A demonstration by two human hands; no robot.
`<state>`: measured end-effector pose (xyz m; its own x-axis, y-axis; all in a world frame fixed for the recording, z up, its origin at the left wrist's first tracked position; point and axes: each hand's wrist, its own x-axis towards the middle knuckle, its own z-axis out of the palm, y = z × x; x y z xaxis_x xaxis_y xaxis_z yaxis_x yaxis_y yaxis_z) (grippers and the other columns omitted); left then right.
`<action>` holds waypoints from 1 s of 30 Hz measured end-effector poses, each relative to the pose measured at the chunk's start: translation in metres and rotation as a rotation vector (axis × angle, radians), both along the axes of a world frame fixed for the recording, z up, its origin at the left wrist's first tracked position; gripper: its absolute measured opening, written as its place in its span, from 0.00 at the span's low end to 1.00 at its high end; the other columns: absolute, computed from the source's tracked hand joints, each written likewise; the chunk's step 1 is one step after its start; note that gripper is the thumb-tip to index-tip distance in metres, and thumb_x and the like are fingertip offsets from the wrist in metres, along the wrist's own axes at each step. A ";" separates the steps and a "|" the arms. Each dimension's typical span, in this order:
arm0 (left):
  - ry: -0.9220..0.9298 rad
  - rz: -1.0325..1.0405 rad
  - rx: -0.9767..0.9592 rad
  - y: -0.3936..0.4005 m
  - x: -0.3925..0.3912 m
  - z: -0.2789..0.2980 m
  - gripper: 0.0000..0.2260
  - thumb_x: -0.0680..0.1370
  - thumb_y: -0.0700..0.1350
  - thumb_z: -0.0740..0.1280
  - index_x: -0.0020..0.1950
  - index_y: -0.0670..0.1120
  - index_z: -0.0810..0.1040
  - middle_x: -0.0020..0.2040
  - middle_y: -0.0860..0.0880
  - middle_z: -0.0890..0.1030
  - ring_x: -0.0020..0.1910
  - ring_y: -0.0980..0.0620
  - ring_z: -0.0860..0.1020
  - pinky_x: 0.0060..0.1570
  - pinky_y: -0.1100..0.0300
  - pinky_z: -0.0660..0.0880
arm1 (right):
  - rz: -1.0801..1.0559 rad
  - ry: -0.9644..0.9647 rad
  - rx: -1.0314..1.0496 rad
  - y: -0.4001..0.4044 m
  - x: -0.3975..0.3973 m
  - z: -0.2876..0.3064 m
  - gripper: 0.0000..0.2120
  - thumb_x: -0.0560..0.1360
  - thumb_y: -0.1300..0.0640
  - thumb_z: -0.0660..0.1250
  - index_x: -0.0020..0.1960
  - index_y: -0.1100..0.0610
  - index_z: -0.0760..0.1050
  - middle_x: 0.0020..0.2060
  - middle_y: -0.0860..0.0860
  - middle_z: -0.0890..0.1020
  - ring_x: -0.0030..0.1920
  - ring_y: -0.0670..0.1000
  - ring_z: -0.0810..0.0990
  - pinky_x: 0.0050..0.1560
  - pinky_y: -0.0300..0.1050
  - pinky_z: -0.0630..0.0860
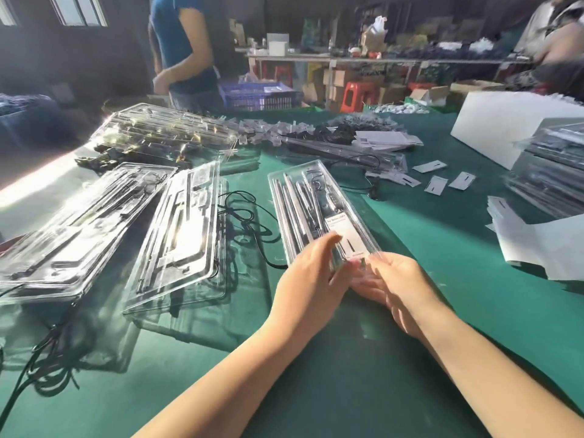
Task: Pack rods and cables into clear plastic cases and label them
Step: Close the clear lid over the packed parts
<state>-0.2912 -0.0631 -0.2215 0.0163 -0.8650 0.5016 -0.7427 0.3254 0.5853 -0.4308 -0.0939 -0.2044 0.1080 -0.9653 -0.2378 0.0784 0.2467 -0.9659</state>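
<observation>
A long clear plastic case (303, 203) lies on the green table in front of me, holding several silver rods, a black cable and a white label card (344, 235). My left hand (311, 279) grips the case's near end, thumb on top beside the label. My right hand (395, 289) holds the same near end from the right, fingers partly under it. Loose black cable (249, 226) lies just left of the case.
Empty clear cases (177, 235) are stacked at the left and far left. White label cards (461, 180) are scattered at the right, by a pile of filled cases (550, 172), paper sheets (543, 245) and a white box (505, 121). A person (180, 49) stands beyond the table.
</observation>
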 end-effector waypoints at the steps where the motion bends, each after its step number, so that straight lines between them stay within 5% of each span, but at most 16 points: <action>1: 0.114 0.064 0.015 -0.003 0.007 -0.001 0.22 0.79 0.53 0.65 0.71 0.46 0.68 0.72 0.47 0.69 0.71 0.52 0.67 0.66 0.59 0.65 | 0.008 0.005 -0.007 0.000 -0.002 -0.001 0.10 0.81 0.62 0.60 0.46 0.62 0.78 0.33 0.56 0.84 0.33 0.50 0.83 0.32 0.38 0.80; 3: 0.345 0.195 0.115 -0.009 0.021 -0.001 0.30 0.79 0.53 0.65 0.76 0.46 0.59 0.78 0.46 0.56 0.77 0.52 0.54 0.73 0.59 0.53 | 0.032 0.009 -0.016 0.000 -0.009 -0.003 0.09 0.81 0.62 0.60 0.48 0.61 0.78 0.35 0.58 0.85 0.34 0.51 0.83 0.32 0.38 0.80; 4: 0.497 0.204 0.206 -0.012 0.028 -0.001 0.34 0.78 0.52 0.66 0.78 0.45 0.53 0.78 0.46 0.55 0.76 0.51 0.57 0.72 0.59 0.56 | 0.050 0.003 -0.023 0.000 -0.014 -0.002 0.09 0.81 0.62 0.60 0.49 0.61 0.79 0.35 0.58 0.85 0.34 0.50 0.84 0.32 0.38 0.80; 6: 0.857 0.145 0.333 -0.018 0.041 0.001 0.38 0.77 0.49 0.69 0.78 0.44 0.50 0.73 0.45 0.67 0.65 0.51 0.72 0.62 0.58 0.71 | 0.088 -0.001 -0.036 -0.001 -0.026 0.000 0.08 0.80 0.62 0.61 0.50 0.60 0.80 0.36 0.59 0.85 0.34 0.51 0.84 0.32 0.39 0.81; 9: 1.157 0.089 0.426 -0.024 0.056 0.003 0.35 0.76 0.49 0.70 0.77 0.42 0.57 0.60 0.47 0.78 0.49 0.54 0.79 0.43 0.60 0.77 | 0.141 0.005 -0.009 -0.006 -0.045 0.005 0.08 0.80 0.61 0.62 0.51 0.60 0.80 0.38 0.60 0.85 0.36 0.51 0.85 0.31 0.39 0.80; 15: 1.243 -0.059 0.510 -0.026 0.057 0.004 0.28 0.66 0.55 0.73 0.61 0.45 0.72 0.57 0.51 0.76 0.53 0.50 0.76 0.46 0.53 0.80 | 0.234 0.016 0.035 -0.013 -0.063 0.010 0.08 0.76 0.58 0.65 0.52 0.59 0.80 0.37 0.60 0.85 0.34 0.52 0.85 0.29 0.39 0.80; 19: 1.367 -0.171 0.468 -0.025 0.056 -0.003 0.20 0.67 0.47 0.75 0.48 0.46 0.65 0.39 0.48 0.71 0.27 0.55 0.70 0.24 0.60 0.76 | 0.247 -0.011 0.055 -0.012 -0.063 0.012 0.10 0.72 0.57 0.67 0.51 0.61 0.79 0.37 0.60 0.84 0.34 0.52 0.84 0.30 0.40 0.80; 22: 1.441 -0.103 0.390 -0.025 0.052 -0.008 0.18 0.73 0.41 0.72 0.53 0.44 0.64 0.27 0.51 0.72 0.21 0.57 0.70 0.22 0.61 0.75 | 0.060 -0.069 0.088 -0.010 -0.049 0.007 0.05 0.75 0.59 0.67 0.49 0.60 0.78 0.34 0.55 0.84 0.31 0.49 0.82 0.29 0.39 0.79; 26: 1.427 -0.036 0.337 -0.025 0.048 -0.012 0.11 0.76 0.39 0.69 0.54 0.43 0.68 0.41 0.42 0.81 0.27 0.52 0.79 0.21 0.62 0.75 | -0.132 -0.195 0.110 -0.006 -0.033 -0.002 0.03 0.76 0.64 0.67 0.45 0.57 0.75 0.30 0.51 0.84 0.28 0.46 0.83 0.27 0.35 0.77; 30: 1.403 0.087 0.368 -0.029 0.049 -0.012 0.13 0.76 0.41 0.70 0.49 0.44 0.64 0.37 0.46 0.69 0.22 0.55 0.71 0.21 0.61 0.74 | -0.116 -0.189 0.108 -0.006 -0.032 -0.003 0.05 0.78 0.64 0.64 0.47 0.55 0.74 0.31 0.50 0.84 0.31 0.45 0.83 0.30 0.36 0.79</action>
<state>-0.2420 -0.0922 -0.2332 0.3552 -0.9093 -0.2169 0.4905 -0.0162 0.8713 -0.4632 -0.0999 -0.2075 0.0499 -0.9441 -0.3260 0.2891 0.3260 -0.9001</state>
